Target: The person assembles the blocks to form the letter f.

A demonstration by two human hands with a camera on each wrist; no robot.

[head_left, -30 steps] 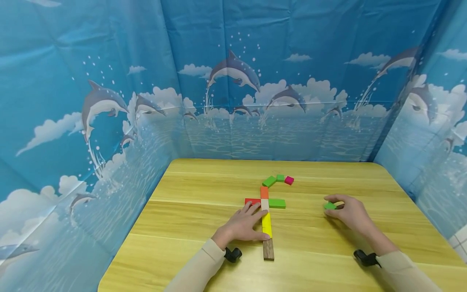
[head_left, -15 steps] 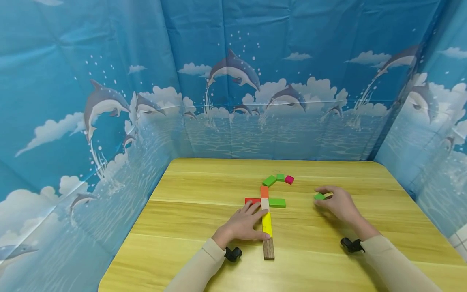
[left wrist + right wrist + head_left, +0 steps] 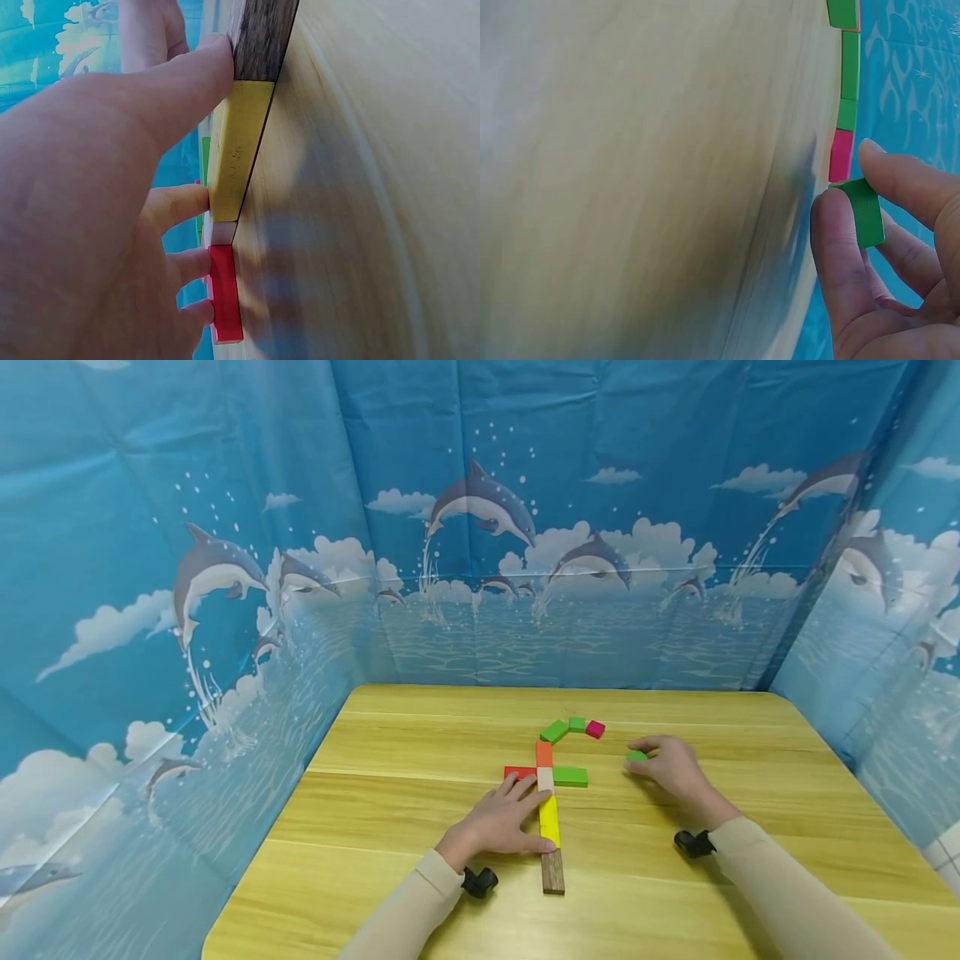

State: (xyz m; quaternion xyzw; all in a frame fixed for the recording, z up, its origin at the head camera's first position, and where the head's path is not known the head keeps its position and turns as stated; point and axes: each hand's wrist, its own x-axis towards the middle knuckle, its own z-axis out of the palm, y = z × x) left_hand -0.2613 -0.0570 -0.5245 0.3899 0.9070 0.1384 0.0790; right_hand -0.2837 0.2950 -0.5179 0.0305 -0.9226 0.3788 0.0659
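My right hand (image 3: 677,772) pinches a small green block (image 3: 868,214) between thumb and fingers, just above the table, right of the block layout. My left hand (image 3: 495,824) lies with spread fingers along the left side of the column, its fingertips touching the red block (image 3: 226,296) and the yellow block (image 3: 238,154). Its thumb is where yellow meets the dark brown block (image 3: 552,872). Above the yellow block come a pale block (image 3: 545,780) and an orange block (image 3: 543,754). A longer green block (image 3: 571,777) sticks out to the right of the pale one.
From the orange block's top, a green block (image 3: 554,732), a smaller green block (image 3: 577,725) and a magenta block (image 3: 595,729) curve rightward. All lie on a wooden table (image 3: 360,827). A dolphin-print curtain (image 3: 472,635) hangs behind and beside it.
My right hand has moved left and slightly away from me with the small green block, closer to the magenta block. My left hand has stayed in place.
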